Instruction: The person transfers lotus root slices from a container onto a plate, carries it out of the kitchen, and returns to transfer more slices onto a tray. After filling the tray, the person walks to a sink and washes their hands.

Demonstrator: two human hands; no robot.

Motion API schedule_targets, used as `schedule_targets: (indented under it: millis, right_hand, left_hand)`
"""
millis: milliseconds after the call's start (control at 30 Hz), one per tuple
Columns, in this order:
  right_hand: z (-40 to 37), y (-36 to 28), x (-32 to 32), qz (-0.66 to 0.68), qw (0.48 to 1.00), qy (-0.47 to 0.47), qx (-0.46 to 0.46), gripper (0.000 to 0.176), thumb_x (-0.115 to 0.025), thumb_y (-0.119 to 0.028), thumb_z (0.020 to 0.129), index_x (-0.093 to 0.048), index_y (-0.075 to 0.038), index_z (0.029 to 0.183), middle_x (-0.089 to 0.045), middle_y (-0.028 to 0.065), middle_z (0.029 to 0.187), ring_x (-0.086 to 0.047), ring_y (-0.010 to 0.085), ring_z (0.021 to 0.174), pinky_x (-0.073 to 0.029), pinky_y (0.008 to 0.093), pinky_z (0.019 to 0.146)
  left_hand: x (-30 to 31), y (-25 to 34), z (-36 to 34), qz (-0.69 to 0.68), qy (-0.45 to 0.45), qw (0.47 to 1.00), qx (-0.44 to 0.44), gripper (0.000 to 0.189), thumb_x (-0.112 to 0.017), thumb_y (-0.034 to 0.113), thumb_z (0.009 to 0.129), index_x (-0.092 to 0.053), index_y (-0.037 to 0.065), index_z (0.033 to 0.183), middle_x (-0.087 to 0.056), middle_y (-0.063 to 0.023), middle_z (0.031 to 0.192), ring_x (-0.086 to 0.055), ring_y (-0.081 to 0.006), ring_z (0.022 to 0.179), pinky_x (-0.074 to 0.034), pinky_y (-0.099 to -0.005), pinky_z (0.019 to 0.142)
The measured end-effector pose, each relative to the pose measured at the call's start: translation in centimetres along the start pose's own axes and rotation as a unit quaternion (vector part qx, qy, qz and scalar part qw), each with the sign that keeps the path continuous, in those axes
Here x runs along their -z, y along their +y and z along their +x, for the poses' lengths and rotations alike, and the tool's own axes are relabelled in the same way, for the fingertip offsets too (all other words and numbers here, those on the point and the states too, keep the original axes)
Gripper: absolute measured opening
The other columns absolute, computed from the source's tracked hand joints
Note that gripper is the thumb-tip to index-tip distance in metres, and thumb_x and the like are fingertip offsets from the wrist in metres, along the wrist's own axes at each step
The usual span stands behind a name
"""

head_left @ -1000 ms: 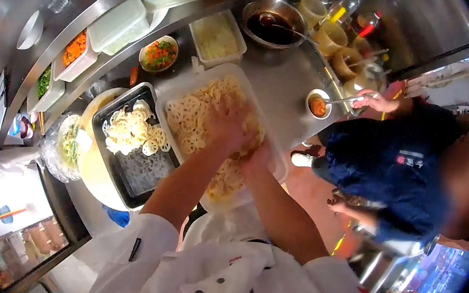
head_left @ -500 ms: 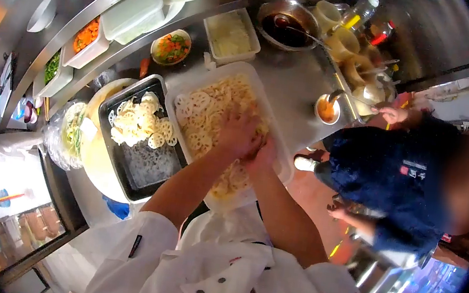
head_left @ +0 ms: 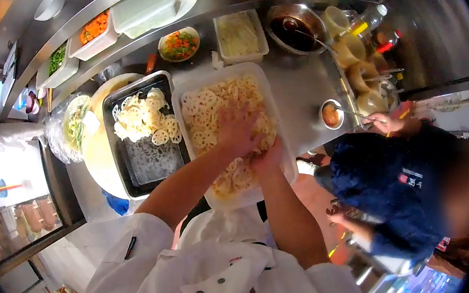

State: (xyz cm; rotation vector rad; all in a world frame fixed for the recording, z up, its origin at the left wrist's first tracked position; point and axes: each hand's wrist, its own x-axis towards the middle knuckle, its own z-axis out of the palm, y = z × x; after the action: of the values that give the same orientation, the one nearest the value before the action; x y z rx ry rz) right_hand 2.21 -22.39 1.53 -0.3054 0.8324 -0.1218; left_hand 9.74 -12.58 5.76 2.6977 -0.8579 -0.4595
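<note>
Sliced lotus root point(head_left: 199, 107), mixed with reddish bits, fills a white plastic tub point(head_left: 287, 163) in front of me. My left hand point(head_left: 237, 130) lies on the slices near the tub's middle, its fingers spread apart. Beside it, my right hand point(head_left: 268, 157) reaches into the slices along the tub's right side, and its fingers are mostly buried from view. Against the tub's left side stands a black tray point(head_left: 152, 173) with a heap of paler, plain lotus slices point(head_left: 145, 117) in its far half.
Left of the tray are a round board point(head_left: 96, 150) and a bagged vegetable bundle point(head_left: 73, 126). Behind stand a bowl of diced vegetables point(head_left: 179, 44), a container point(head_left: 241, 37) and a bowl of dark sauce point(head_left: 295, 31). At right, a co-worker point(head_left: 389, 177) holds a utensil at a small cup point(head_left: 332, 115).
My left hand has shifted slightly and its fingers are more spread over the slices. My right hand stays at the tub's right side. The co-worker's utensil now reaches the small cup.
</note>
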Motion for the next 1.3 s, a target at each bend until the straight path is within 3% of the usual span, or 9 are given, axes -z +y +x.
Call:
schedule_targets:
  millis: [200,333,400,500,733,933,1000,1233,1300]
  right_hand:
    - [-1.5,-0.3,-1.7,0.019,0.997,0.073,-0.012,0.051,-0.038,-0.045,0.102,-0.050,-0.014,0.141,-0.054,0.0051,0.140,-0.047,0.0266,0.134,-0.036,0.0484,0.113]
    - [-1.2,-0.1,-1.7,0.007,0.998,0.061,-0.016,0.054,-0.038,-0.049,0.101,-0.049,-0.015,0.142,-0.053,0.0057,0.141,-0.046,0.0280,0.134,-0.038,0.0491,0.111]
    - [-0.8,0.0,-1.1,-0.033,0.986,0.160,-0.037,0.058,-0.039,-0.053,0.099,-0.048,-0.017,0.144,-0.051,0.0051,0.144,-0.045,0.0289,0.135,-0.037,0.0501,0.112]
    - [1.6,0.7,1.7,0.026,0.999,-0.008,-0.034,0.060,-0.038,-0.056,0.098,-0.048,-0.019,0.144,-0.050,0.0044,0.146,-0.045,0.0288,0.135,-0.037,0.0508,0.112]
    - [2.6,0.3,3.1,0.022,0.998,-0.051,-0.039,0.058,-0.039,-0.054,0.098,-0.049,-0.018,0.143,-0.051,0.0034,0.145,-0.048,0.0283,0.132,-0.038,0.0491,0.112]
    - [3.3,0.6,3.8,-0.016,0.998,0.053,-0.032,0.053,-0.044,-0.050,0.098,-0.052,-0.017,0.138,-0.052,0.0035,0.142,-0.049,0.0264,0.130,-0.040,0.0460,0.111]
    - [3.5,1.0,4.2,-0.007,1.000,0.019,0.007,0.063,-0.051,-0.053,0.097,-0.045,-0.013,0.146,-0.045,0.0110,0.147,-0.043,0.0354,0.135,-0.035,0.0573,0.110]
    - [-0.5,0.2,0.6,-0.018,0.998,0.060,0.001,0.058,-0.054,-0.048,0.097,-0.048,-0.011,0.141,-0.050,0.0103,0.140,-0.048,0.0332,0.129,-0.041,0.0536,0.107]
    - [-1.9,0.1,-0.4,-0.042,0.996,0.072,0.004,0.045,-0.055,-0.042,0.095,-0.055,-0.015,0.131,-0.057,0.0043,0.131,-0.053,0.0246,0.125,-0.044,0.0456,0.105]
  left_hand:
    - [-2.2,-0.2,0.8,-0.018,0.020,0.999,0.017,0.074,-0.055,0.060,0.089,-0.043,0.021,0.150,-0.032,-0.0135,0.159,-0.017,-0.0458,0.149,-0.005,-0.0643,0.119]
    - [0.6,0.4,-0.2,-0.042,0.003,0.999,0.019,0.075,-0.054,0.062,0.088,-0.045,0.018,0.148,-0.038,-0.0142,0.155,-0.020,-0.0452,0.148,-0.006,-0.0639,0.118]
    - [-2.7,-0.2,0.7,-0.027,0.023,0.999,0.014,0.075,-0.054,0.062,0.088,-0.046,0.017,0.148,-0.040,-0.0146,0.154,-0.022,-0.0452,0.147,-0.008,-0.0641,0.118]
    - [-3.9,0.1,1.0,-0.022,0.059,0.998,0.008,0.074,-0.055,0.062,0.087,-0.050,0.014,0.144,-0.043,-0.0153,0.152,-0.025,-0.0455,0.145,-0.010,-0.0642,0.117]
    - [-5.0,0.5,0.1,-0.088,0.174,0.981,-0.021,0.064,-0.062,0.054,0.084,-0.060,0.010,0.130,-0.053,-0.0168,0.140,-0.034,-0.0460,0.139,-0.019,-0.0609,0.115]
    - [-5.7,1.1,-0.1,-0.141,0.219,0.966,0.004,0.056,-0.067,0.046,0.079,-0.063,0.012,0.124,-0.056,-0.0152,0.133,-0.044,-0.0401,0.131,-0.026,-0.0576,0.112]
    - [-6.0,1.2,0.1,-0.162,0.230,0.960,-0.001,0.054,-0.068,0.043,0.076,-0.064,0.013,0.121,-0.057,-0.0143,0.130,-0.046,-0.0383,0.127,-0.029,-0.0563,0.109]
    - [-6.4,1.5,-0.2,-0.225,0.293,0.929,-0.002,0.050,-0.073,0.033,0.067,-0.066,0.014,0.113,-0.059,-0.0116,0.122,-0.052,-0.0351,0.117,-0.038,-0.0508,0.098]
    - [-6.3,1.6,-0.6,-0.255,0.298,0.920,-0.001,0.050,-0.073,0.032,0.067,-0.066,0.014,0.113,-0.059,-0.0123,0.122,-0.053,-0.0355,0.117,-0.039,-0.0505,0.097]
